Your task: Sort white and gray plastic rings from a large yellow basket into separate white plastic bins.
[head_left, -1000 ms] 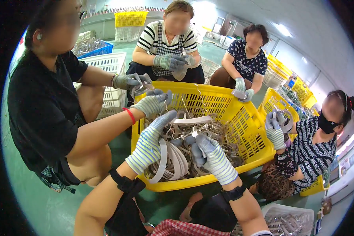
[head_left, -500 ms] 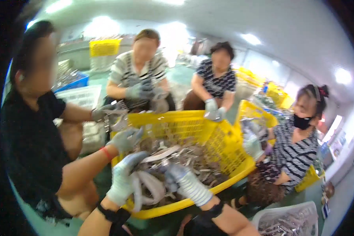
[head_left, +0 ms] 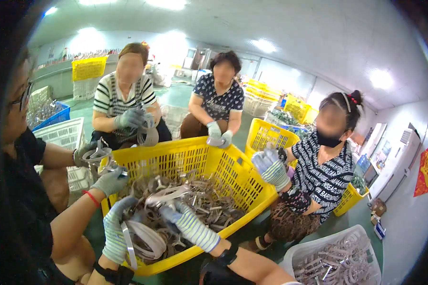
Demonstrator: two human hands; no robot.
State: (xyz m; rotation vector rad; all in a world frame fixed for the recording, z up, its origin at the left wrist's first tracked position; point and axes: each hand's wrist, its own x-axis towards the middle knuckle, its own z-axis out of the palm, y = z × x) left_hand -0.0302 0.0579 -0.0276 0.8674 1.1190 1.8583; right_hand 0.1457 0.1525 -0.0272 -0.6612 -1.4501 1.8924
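A big yellow plastic crate (head_left: 233,168) sits in front of me, heaped with grey metal bands and clips (head_left: 195,199). My left hand (head_left: 115,223), in a striped grey work glove, reaches into the near left of the heap and holds a curved metal band (head_left: 128,244). My right hand (head_left: 188,223), gloved the same way, lies on the heap near the middle, fingers closed on metal pieces. What exactly it grips is hidden.
Several gloved people sit round the crate handling metal parts: one close on my left (head_left: 28,190), two at the far side (head_left: 128,99), one on the right (head_left: 323,166). White crates (head_left: 64,135) stand left, yellow crates (head_left: 268,135) behind, a white tub of parts (head_left: 337,259) at lower right.
The view has tilted upward, showing more ceiling and people. My hands stay in the crate, now lower in the picture, and the left one has a metal band in it.
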